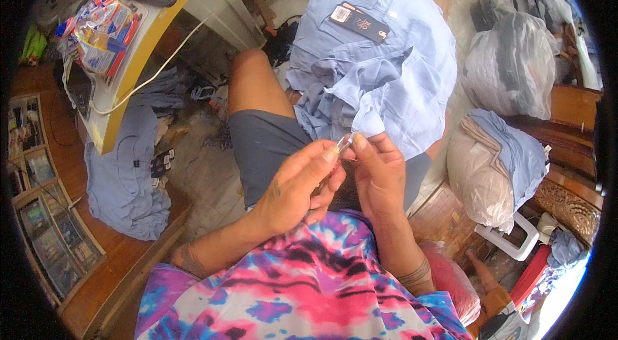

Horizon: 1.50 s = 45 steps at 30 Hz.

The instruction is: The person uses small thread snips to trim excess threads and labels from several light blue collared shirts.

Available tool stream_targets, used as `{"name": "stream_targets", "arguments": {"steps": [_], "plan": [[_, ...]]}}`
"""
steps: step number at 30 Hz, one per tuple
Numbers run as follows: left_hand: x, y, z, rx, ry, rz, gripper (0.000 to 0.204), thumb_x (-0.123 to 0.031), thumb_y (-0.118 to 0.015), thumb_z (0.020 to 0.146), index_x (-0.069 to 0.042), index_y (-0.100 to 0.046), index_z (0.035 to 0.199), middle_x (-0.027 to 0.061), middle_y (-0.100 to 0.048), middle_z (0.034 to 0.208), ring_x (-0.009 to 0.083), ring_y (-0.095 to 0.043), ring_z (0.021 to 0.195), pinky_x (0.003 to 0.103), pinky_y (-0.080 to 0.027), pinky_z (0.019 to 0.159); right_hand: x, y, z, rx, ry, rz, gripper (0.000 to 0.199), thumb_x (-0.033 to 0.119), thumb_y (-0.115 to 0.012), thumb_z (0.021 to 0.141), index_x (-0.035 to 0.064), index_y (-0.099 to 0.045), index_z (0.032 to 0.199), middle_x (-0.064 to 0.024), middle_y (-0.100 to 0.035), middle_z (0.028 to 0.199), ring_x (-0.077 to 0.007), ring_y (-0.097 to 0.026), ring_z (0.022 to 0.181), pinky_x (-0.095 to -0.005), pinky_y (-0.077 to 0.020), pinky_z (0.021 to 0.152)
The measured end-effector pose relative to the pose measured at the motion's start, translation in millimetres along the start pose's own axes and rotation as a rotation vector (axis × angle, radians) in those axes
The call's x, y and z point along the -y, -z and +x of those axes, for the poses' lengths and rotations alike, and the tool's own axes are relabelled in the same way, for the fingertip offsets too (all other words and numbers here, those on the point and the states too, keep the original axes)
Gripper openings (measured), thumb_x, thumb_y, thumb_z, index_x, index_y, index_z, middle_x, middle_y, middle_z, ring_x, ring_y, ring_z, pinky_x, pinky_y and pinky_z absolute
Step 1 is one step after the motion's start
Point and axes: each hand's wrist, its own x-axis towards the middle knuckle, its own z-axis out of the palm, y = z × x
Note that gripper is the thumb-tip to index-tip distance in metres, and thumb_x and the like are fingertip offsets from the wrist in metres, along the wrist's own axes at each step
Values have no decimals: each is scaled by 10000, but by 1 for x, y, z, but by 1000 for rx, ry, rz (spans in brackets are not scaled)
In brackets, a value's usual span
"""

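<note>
Both hands meet near the lap: the left hand (302,179) and the right hand (380,176) each pinch a small shiny piece (344,144) between thumb and forefinger, the other fingers curled. Its exact kind is too small to tell, as is whether the fingertips also grip the cloth just beyond. Meeting fingertips presumably steady so slight an object. A pale blue garment (412,92) is heaped on the far side of the hands, partly over the dark shorts (267,153); the thighs apparently support it, leaving its near edge within reach. A dark tag (359,22) lies face up on its far part. To the left, a yellow-edged worktop (131,85) carries a colourful packet (103,34), probably set aside to free the lap. To the right, a clear plastic bag (512,66) lies beyond a beige bundle (479,169), its wrapping likely holding the contents together.
</note>
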Motion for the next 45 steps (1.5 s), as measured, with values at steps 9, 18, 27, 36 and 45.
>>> {"name": "stream_targets", "arguments": {"steps": [9, 18, 27, 36, 45], "plan": [[9, 12, 1, 65, 78, -507, 302, -314, -446, 1117, -62, -539, 1257, 29, -522, 902, 60, -361, 519, 215, -314, 404, -11, 3, 5, 59, 159, -230, 161, 44, -731, 968, -25, -692, 1109, -62, -723, 977, -94, -667, 901, -242, -529, 826], [19, 16, -8, 84, -64, -589, 271, -273, -456, 1115, -56, -526, 1263, 37, -526, 903, 55, -349, 520, 202, -272, 406, -11, 13, 9, 167, 137, -265, 216, 38, -718, 970, -25, -670, 1171, -56, -718, 1002, -95, -660, 912, -243, -519, 846], [28, 9, -8, 86, -8, -556, 369, -322, -368, 1141, -37, -502, 1333, 61, -555, 949, 66, -373, 535, 224, -322, 401, -12, 20, 12, 226, 22, -152, 277, 76, -684, 1000, -40, -633, 1247, -80, -716, 1060, -118, -659, 975, -269, -513, 905], [31, 12, -8, 63, 17, -573, 377, -331, -358, 1141, -34, -507, 1320, 65, -554, 944, 71, -381, 525, 243, -381, 388, -9, 20, 10, 231, 28, -202, 273, 70, -664, 1009, -48, -628, 1252, -84, -709, 1080, -128, -659, 985, -284, -521, 906], [35, 15, -5, 61, 30, -596, 375, -350, -385, 1135, -40, -519, 1297, 61, -554, 934, 71, -400, 521, 262, -431, 394, -5, 19, 11, 192, 62, -341, 251, 61, -662, 1009, -48, -636, 1234, -69, -704, 1064, -117, -650, 983, -274, -516, 895]]}}
